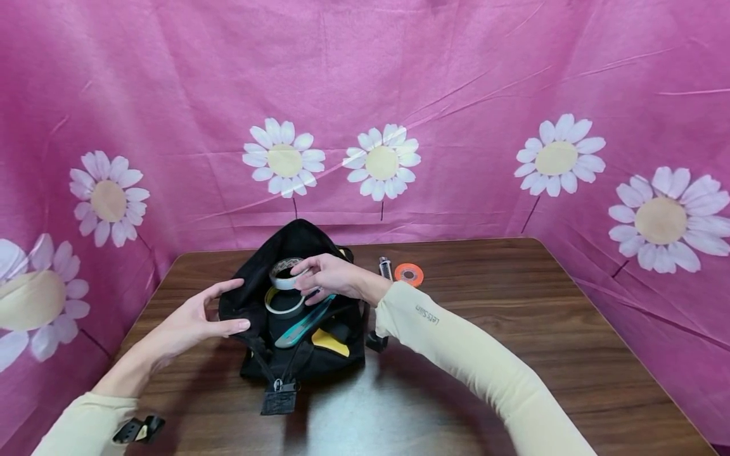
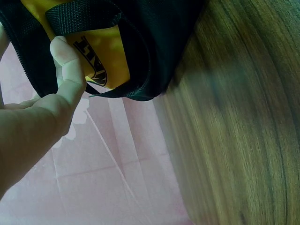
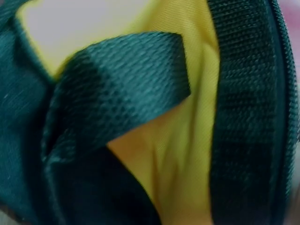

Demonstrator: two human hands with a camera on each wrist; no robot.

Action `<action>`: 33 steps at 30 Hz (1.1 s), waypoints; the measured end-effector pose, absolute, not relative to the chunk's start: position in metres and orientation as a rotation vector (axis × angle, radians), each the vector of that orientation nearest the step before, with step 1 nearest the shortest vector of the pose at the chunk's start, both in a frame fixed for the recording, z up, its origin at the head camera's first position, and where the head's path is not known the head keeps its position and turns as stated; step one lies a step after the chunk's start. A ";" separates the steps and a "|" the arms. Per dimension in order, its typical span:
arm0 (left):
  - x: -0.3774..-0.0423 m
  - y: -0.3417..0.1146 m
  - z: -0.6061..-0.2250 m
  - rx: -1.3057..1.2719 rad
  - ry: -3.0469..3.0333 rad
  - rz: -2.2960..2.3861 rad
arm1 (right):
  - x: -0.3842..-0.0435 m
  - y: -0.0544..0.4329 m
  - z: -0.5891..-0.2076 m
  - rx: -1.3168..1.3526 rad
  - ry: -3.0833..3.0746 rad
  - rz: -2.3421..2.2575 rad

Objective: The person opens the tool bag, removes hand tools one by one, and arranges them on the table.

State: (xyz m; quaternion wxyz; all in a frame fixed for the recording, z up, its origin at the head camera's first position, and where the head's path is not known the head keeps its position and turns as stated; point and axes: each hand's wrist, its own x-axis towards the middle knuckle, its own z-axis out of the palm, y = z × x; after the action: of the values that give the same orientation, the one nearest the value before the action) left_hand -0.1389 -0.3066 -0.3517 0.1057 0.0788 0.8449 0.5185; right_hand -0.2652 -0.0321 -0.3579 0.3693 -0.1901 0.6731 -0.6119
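Note:
A black tool bag [image 1: 296, 237] with yellow patches stands unzipped on the table. My left hand [image 1: 191, 320] grips the left edge of its mouth, thumb in front and fingers behind. In the left wrist view, the left thumb [image 2: 70, 61] presses beside a yellow panel [image 2: 115, 51]. Reaching in from the right, my right hand [image 1: 331, 277] pinches the right rim of a white tape roll [image 1: 283, 282]. Just below is a second tape roll [image 1: 285, 311] with a yellowish inner rim. A teal utility knife [image 1: 302, 326] lies slanted under the right hand. The right wrist view shows bag webbing [image 3: 126, 89].
Behind the right forearm lie an orange tape roll [image 1: 409, 274] and a slim metallic tool [image 1: 385, 267]. A small black object [image 1: 376, 342] sits against the bag's right side. A zipper tab [image 1: 279, 400] hangs toward the front of the wooden table [image 1: 485, 342]. Pink flowered cloth [image 1: 456, 95] surrounds it.

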 end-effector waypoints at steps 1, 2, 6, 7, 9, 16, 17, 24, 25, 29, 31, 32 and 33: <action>-0.139 -0.307 -0.351 0.232 2.488 1.528 | -0.265 -0.031 -0.359 -0.487 1.735 -1.567; -0.139 -0.307 -0.351 0.231 2.488 1.527 | -0.265 -0.030 -0.361 -0.486 1.740 -1.566; -0.139 -0.307 -0.351 0.225 2.481 1.529 | -0.265 -0.027 -0.367 -0.485 1.744 -1.554; -0.139 -0.307 -0.351 0.223 2.481 1.529 | -0.265 -0.026 -0.369 -0.489 1.743 -1.545; -0.139 -0.307 -0.351 0.222 2.476 1.533 | -0.264 -0.026 -0.372 -0.480 1.741 -1.529; -0.140 -0.307 -0.354 0.217 2.472 1.542 | -0.262 -0.028 -0.381 -0.409 1.722 -1.516; -0.139 -0.307 -0.354 0.214 2.472 1.541 | -0.262 -0.028 -0.382 -0.402 1.720 -1.519; -0.139 -0.306 -0.353 0.214 2.486 1.530 | -0.264 -0.027 -0.379 -0.402 1.788 -1.498; -0.139 -0.306 -0.352 0.215 2.484 1.531 | -0.265 -0.027 -0.377 -0.412 1.812 -1.484; -0.140 -0.305 -0.350 0.230 2.502 1.504 | -0.271 -0.027 -0.367 -0.467 1.900 -1.412; -0.141 -0.305 -0.348 0.244 2.519 1.484 | -0.273 -0.027 -0.362 -0.478 1.952 -1.367; -0.141 -0.304 -0.347 0.250 2.532 1.471 | -0.275 -0.027 -0.361 -0.474 1.970 -1.344; -0.142 -0.304 -0.346 0.254 2.542 1.461 | -0.276 -0.027 -0.360 -0.465 1.985 -1.321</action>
State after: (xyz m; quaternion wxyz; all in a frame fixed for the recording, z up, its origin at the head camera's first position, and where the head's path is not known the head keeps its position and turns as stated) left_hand -0.1415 -0.3040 -0.3465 0.0992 0.0858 0.8595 0.4941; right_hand -0.2759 -0.0268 -0.3598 0.3488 -0.1796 0.7658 -0.5096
